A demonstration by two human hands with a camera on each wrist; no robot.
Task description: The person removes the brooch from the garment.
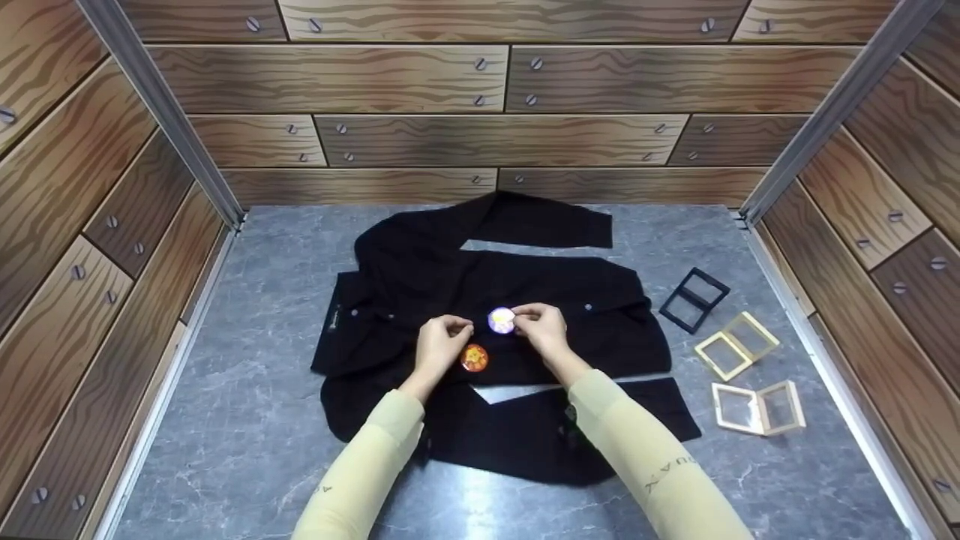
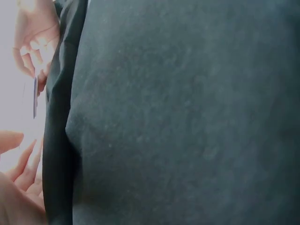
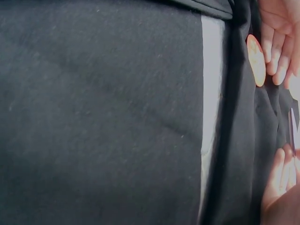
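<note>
A black long-sleeved garment [image 1: 525, 277] lies spread on the grey surface, its labelled collar end to the left and pale round buttons down its middle. My right hand [image 1: 546, 330] pinches the edge of a round purple-rimmed badge [image 1: 500, 321] just over the cloth. The badge appears edge-on in the right wrist view, held by the right hand [image 3: 280, 185]. My left hand [image 1: 441, 346] hovers left of this badge; in the left wrist view the left hand's thumb [image 2: 10, 140] and fingers are apart. A round orange badge [image 1: 474, 358] with a cartoon figure lies on the garment beside the left hand.
To the right of the garment lie three hinged two-panel frames: one black [image 1: 694, 300], one gold [image 1: 737, 346] and one pale [image 1: 759, 409]. Wood-patterned panels [image 1: 495, 139] with metal corner posts [image 1: 161, 105] enclose the surface at the back and both sides.
</note>
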